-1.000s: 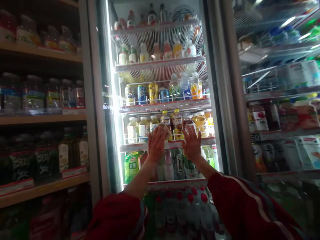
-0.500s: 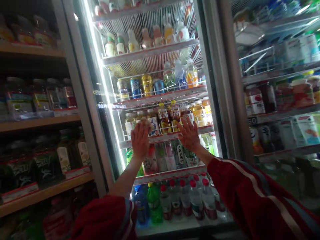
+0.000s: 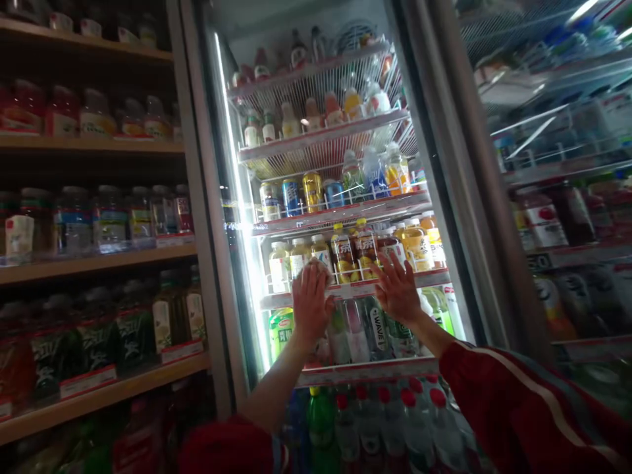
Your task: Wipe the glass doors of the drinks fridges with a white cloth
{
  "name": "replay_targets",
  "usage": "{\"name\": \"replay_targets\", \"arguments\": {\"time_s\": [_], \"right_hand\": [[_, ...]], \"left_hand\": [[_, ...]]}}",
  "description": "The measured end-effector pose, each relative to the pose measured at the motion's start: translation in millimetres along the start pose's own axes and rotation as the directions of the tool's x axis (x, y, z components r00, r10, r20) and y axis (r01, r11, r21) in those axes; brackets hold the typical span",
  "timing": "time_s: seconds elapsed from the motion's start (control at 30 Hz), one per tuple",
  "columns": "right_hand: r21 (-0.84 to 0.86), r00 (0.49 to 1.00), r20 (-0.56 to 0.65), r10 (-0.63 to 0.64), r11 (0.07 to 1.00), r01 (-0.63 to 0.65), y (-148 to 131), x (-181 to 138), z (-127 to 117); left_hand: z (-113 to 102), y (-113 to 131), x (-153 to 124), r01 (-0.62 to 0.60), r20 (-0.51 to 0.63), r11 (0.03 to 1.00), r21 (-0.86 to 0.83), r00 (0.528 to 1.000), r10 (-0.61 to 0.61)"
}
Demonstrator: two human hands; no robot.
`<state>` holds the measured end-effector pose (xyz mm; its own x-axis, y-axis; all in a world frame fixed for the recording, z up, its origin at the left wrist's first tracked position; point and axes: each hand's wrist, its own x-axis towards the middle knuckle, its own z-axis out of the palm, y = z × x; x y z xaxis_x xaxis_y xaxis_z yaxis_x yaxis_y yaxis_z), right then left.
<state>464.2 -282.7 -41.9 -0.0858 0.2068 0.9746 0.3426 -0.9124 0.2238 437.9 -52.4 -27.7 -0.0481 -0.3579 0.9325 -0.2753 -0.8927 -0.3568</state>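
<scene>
My left hand (image 3: 310, 308) is closed on a pale crumpled cloth (image 3: 323, 271), mostly covered by the fingers. It presses toward the glass door (image 3: 239, 226) of a lit drinks cooler, in front of the shelf with yellow-capped tea bottles (image 3: 344, 251). To the right, my right hand (image 3: 397, 289) has its fingers spread, palm toward the glass, and holds nothing. Behind that hand are a dark bottle (image 3: 392, 245) and amber drink bottles (image 3: 416, 245). Whether the right palm touches the glass I cannot tell.
Wooden shelves (image 3: 93, 259) with several bottles stand to the left. A metal door frame (image 3: 457, 151) separates this cooler from another stocked cooler (image 3: 548, 210) on the right. Red-capped bottles (image 3: 409, 421) fill the bottom shelf behind the glass.
The head view has shifted, so the cooler appears further right and lower. Against the bottles, my left hand with the cloth has slid slightly right and down; my right hand sits slightly lower, still spread.
</scene>
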Motion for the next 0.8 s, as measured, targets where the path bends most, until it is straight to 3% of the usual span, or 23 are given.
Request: {"name": "replay_targets", "arguments": {"time_s": [0.17, 0.27, 0.37, 0.47, 0.53, 0.6, 0.67, 0.73, 0.8], "right_hand": [[0.009, 1.000, -0.008, 0.002, 1.000, -0.002, -0.7, 0.4, 0.0], [0.020, 1.000, 0.002, 0.013, 1.000, -0.013, -0.8, 1.0, -1.1], [0.028, 1.000, 0.012, 0.025, 0.999, -0.025, -0.7, 1.4, -1.8], [0.030, 0.999, 0.022, 0.029, 0.999, -0.030, -0.7, 1.5, -2.1], [0.027, 0.999, 0.028, 0.032, 0.999, -0.033, -0.6, 1.4, -2.1], [0.024, 0.999, 0.020, 0.031, 0.999, -0.031, -0.6, 1.1, -1.9], [0.026, 0.999, 0.018, 0.028, 0.999, -0.029, -0.6, 0.9, -1.8], [0.031, 0.999, 0.021, 0.032, 0.999, -0.032, -0.7, 0.7, -1.9], [0.035, 0.999, 0.027, 0.035, 0.999, -0.036, -0.9, 0.7, -2.3]], "left_hand": [[6.5, -1.5, 9.2, -0.040, -0.029, 0.999, -0.019, 0.999, 0.040], [8.2, -18.9, 4.2, -0.062, 0.007, 0.998, -0.003, 0.998, 0.062], [-0.7, -55.1, -4.6, 0.113, -0.049, 0.993, 0.033, 0.993, -0.111], [-11.0, -83.4, -10.8, 0.381, -0.196, 0.922, 0.072, 0.912, -0.361], [-12.5, -83.2, -13.2, 0.436, -0.235, 0.896, 0.082, 0.882, -0.408], [-9.2, -67.5, -15.3, 0.346, -0.203, 0.935, 0.082, 0.924, -0.324], [-4.4, -46.0, -17.6, 0.164, -0.111, 0.985, 0.047, 0.981, -0.158], [-1.8, -31.6, -19.9, 0.016, -0.012, 1.000, 0.000, 1.000, -0.016], [-3.2, -33.1, -21.5, -0.037, 0.043, 0.999, -0.013, 0.998, 0.037]]}}
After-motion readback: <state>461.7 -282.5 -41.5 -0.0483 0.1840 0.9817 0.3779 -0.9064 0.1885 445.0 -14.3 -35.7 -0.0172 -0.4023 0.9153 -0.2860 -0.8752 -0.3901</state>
